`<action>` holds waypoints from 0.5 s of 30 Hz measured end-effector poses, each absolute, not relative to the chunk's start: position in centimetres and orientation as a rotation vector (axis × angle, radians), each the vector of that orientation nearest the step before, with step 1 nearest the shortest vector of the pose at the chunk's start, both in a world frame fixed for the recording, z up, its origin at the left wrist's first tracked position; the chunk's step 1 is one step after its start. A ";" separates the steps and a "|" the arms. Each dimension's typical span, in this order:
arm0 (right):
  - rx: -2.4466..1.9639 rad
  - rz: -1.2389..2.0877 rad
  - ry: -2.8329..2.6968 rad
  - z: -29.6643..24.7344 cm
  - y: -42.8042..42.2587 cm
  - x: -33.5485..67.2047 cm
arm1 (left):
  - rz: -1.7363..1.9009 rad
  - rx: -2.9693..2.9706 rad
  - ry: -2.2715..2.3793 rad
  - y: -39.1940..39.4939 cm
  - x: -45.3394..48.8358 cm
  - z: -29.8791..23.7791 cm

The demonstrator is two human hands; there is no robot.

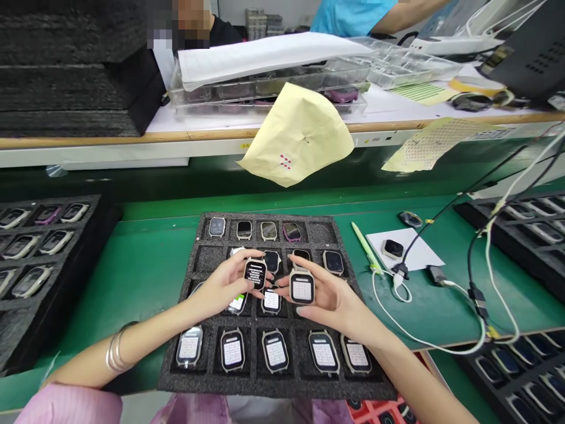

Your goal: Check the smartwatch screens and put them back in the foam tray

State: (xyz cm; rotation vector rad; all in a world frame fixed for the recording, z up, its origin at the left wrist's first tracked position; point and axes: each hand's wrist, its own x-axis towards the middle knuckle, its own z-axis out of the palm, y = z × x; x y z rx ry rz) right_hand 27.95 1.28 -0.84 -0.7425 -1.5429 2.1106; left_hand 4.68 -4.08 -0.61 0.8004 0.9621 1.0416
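Note:
My left hand [225,285] grips a smartwatch case [255,274] whose dark screen shows lines of white text; the thumb rests at its lower edge. In my right hand [331,297] is a second smartwatch case [302,287] with a white grid on its screen, held between thumb and fingers. Both are raised over a black foam tray [273,386] with square pockets. Lit watches with white grid screens, such as the front middle watch [275,351], fill the front row. Dark-screened watches, one with a purple frame [292,231], lie in the back row. My hands partly hide the middle rows.
More foam trays of watches stand at left [53,277] and right [525,224]. On the green bench [145,253] lie a green pen [364,244], a cabled watch [392,249] on white paper and white cables [384,318]. Yellow paper [304,135] hangs from the shelf. Co-workers sit beyond.

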 end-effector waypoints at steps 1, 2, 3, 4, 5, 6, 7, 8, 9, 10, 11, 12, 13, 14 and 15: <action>-0.761 2.098 -1.591 -0.8 1.2 28.1 | 1.045 0.804 0.958 -4.1 4.6 -0.6; -0.788 2.072 -1.655 -0.8 1.2 28.3 | 1.049 0.807 0.953 -4.1 4.6 -0.5; -0.820 2.029 -1.735 -0.9 1.2 28.6 | 1.053 0.810 0.947 -4.0 4.6 -0.5; -0.865 1.960 -1.833 -0.9 1.2 28.8 | 1.056 0.811 0.942 -4.0 4.6 -0.4; -0.921 1.855 -1.949 -1.0 1.3 29.0 | 1.059 0.812 0.938 -4.0 4.6 -0.4; -0.979 1.711 -2.073 -1.1 1.4 29.2 | 1.062 0.814 0.937 -4.0 4.7 -0.3; -1.021 1.547 -2.191 -1.2 1.5 29.3 | 1.064 0.817 0.937 -4.0 4.7 -0.3; -1.041 1.383 -2.295 -1.3 1.7 29.5 | 1.065 0.821 0.941 -4.0 4.7 -0.3; -1.040 1.235 -2.379 -1.4 1.8 29.6 | 1.065 0.826 0.945 -4.0 4.7 -0.4; -1.022 1.121 -2.443 -1.5 1.9 29.7 | 1.066 0.831 0.950 -4.0 4.7 -0.4; -0.992 1.048 -2.491 -1.6 2.1 29.8 | 1.065 0.834 0.956 -4.0 4.7 -0.5; -0.960 1.009 -2.533 -1.7 2.2 29.9 | 1.063 0.836 0.960 -4.0 4.6 -0.6; -0.937 0.984 -2.574 -1.8 2.2 29.9 | 1.060 0.836 0.964 -3.9 4.6 -0.7; -0.923 0.961 -2.612 -1.8 2.3 30.0 | 1.057 0.836 0.967 -3.9 4.6 -0.7; -0.912 0.941 -2.652 -1.7 2.3 30.1 | 1.056 0.834 0.970 -3.9 4.6 -0.8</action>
